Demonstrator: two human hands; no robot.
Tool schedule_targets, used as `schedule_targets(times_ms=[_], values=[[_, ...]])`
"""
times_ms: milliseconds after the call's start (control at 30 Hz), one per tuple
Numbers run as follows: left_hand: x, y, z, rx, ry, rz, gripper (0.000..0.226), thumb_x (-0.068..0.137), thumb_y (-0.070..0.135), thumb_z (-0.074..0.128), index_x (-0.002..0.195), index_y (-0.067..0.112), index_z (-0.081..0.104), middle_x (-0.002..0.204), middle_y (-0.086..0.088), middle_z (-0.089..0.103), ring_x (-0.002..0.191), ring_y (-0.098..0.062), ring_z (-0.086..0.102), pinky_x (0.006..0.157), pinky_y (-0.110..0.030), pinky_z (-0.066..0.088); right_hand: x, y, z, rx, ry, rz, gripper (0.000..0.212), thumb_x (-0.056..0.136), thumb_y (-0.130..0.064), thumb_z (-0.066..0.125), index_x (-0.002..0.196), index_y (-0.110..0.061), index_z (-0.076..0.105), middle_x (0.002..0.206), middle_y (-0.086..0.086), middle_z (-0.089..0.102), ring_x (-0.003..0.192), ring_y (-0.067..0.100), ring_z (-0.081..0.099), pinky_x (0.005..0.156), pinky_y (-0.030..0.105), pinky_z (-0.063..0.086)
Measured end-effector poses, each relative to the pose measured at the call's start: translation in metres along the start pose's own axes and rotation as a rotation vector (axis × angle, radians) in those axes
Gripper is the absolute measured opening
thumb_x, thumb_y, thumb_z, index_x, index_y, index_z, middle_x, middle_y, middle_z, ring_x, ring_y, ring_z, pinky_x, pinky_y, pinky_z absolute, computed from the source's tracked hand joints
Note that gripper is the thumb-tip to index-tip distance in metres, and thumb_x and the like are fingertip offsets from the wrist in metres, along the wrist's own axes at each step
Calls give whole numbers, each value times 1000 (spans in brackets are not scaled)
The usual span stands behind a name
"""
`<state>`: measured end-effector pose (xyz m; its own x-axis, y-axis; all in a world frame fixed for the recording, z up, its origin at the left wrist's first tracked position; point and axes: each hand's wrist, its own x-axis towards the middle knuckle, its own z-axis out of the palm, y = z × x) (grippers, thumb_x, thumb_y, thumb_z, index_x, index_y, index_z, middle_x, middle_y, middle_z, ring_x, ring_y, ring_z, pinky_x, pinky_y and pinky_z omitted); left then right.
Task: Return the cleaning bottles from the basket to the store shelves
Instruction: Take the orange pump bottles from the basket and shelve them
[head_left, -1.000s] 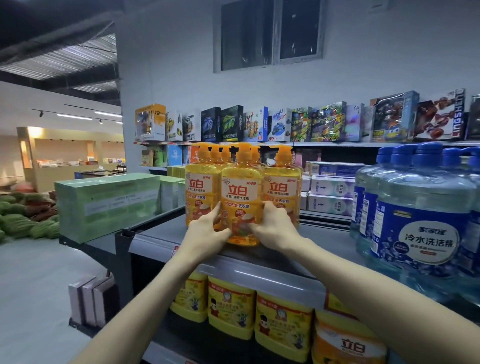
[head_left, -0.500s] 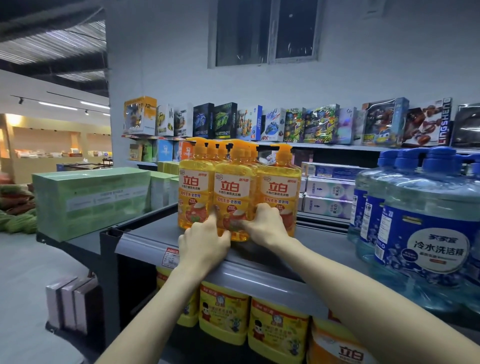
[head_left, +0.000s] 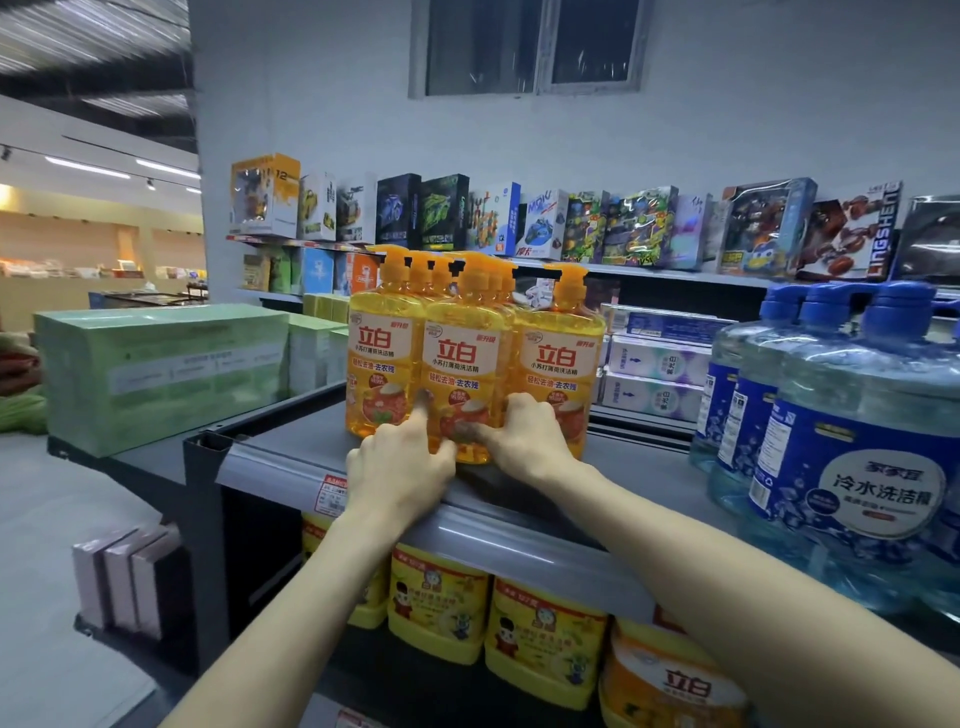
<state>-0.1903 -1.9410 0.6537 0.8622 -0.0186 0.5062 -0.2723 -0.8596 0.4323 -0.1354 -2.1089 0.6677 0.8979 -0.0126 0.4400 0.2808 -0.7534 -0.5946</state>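
We stand in a dim store under a grey wall (head_left: 779, 104) with a dark window (head_left: 530, 47), facing a grey shelf (head_left: 639, 467). Big green cartons (head_left: 156, 374) fill its left end and clear jugs with blue labels (head_left: 852, 467) crowd its right. A row of toy boxes (head_left: 639, 228) lines a higher shelf behind, and yellow tubs (head_left: 441, 608) sit on the level below. The basket is not in view.

In the centre stand the yellow pump bottles (head_left: 558, 364), upright and pressed side to side, with more pump tops showing behind. The middle bottle (head_left: 462, 364) of the front row is the one we hold. It stands on the shelf, seemingly a little forward of its neighbours. Our left hand (head_left: 400, 467) pinches its lower left edge, with the forefinger (head_left: 423, 405) laid up the seam and the thumb across the foot. Our right hand (head_left: 524, 431) curls narrowly round its lower right edge.

We judge this to be the seating step. To do it well we should slide the bottle straight back, low and level, until its face lines up with the two beside it, label forward. Then we should let go one hand at a time so the tall bottles do not rock.
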Motion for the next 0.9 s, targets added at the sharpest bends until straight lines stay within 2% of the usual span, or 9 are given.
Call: schedule_targets(times_ms=[100, 167, 367, 533, 667, 733, 800, 900], values=[[3, -4, -5, -71, -59, -12, 48, 104, 44, 53, 148, 27, 47, 120, -8, 70, 114, -38, 66, 98, -50, 53, -2, -5, 1, -48, -61, 50, 53, 87, -63, 70, 125, -25, 70, 117, -2, 76, 105, 25, 72, 94, 44, 61], [4, -7, -10, -105, -97, -33, 48, 103, 41, 55, 148, 27, 49, 125, -9, 69, 117, -38, 65, 101, -50, 55, -6, -7, 0, -125, -113, 68, 60, 87, -68, 63, 133, -29, 61, 125, 0, 72, 111, 28, 70, 96, 47, 60], [-19, 6, -24, -73, -138, -28, 40, 103, 38, 54, 137, 19, 61, 128, -6, 69, 120, -32, 64, 101, -45, 55, -38, -11, -30, -307, -226, 71, 54, 101, -56, 50, 142, -21, 49, 140, 10, 62, 123, 35, 62, 104, 48, 52], [-48, 38, -38, 161, -160, -7, 33, 103, 39, 51, 125, 19, 65, 120, -5, 70, 110, -28, 66, 85, -38, 52, -78, -21, -65, -412, -296, 39, 51, 103, -57, 44, 137, -20, 52, 134, 9, 63, 116, 33, 61, 86, 41, 48], [-77, 73, -44, 267, -150, -4, 28, 98, 42, 52, 107, 20, 66, 110, -4, 71, 103, -27, 66, 86, -39, 55, -121, -20, -99, -515, -283, -39, 44, 104, -51, 41, 125, -15, 55, 129, 12, 64, 114, 34, 61, 83, 42, 46], [-94, 95, -47, 283, -154, 13, 29, 98, 43, 52, 109, 21, 66, 111, -3, 71, 103, -27, 66, 88, -40, 56, -146, -15, -120, -530, -261, -78, 42, 104, -49, 42, 122, -15, 56, 127, 10, 65, 113, 32, 61, 82, 43, 46], [-114, 122, -49, 287, -167, 23, 36, 99, 43, 52, 124, 20, 66, 120, -5, 71, 109, -27, 66, 90, -39, 55, -173, -9, -144, -529, -237, -100, 42, 104, -48, 43, 123, -14, 58, 128, 10, 66, 114, 31, 62, 82, 43, 47], [-154, 161, -47, 277, -182, 44, 41, 99, 45, 53, 131, 22, 66, 124, -4, 71, 113, -28, 67, 90, -39, 56, -219, 6, -180, -482, -233, -96, 46, 102, -47, 45, 133, -16, 58, 134, 10, 65, 119, 32, 62, 89, 45, 51]])
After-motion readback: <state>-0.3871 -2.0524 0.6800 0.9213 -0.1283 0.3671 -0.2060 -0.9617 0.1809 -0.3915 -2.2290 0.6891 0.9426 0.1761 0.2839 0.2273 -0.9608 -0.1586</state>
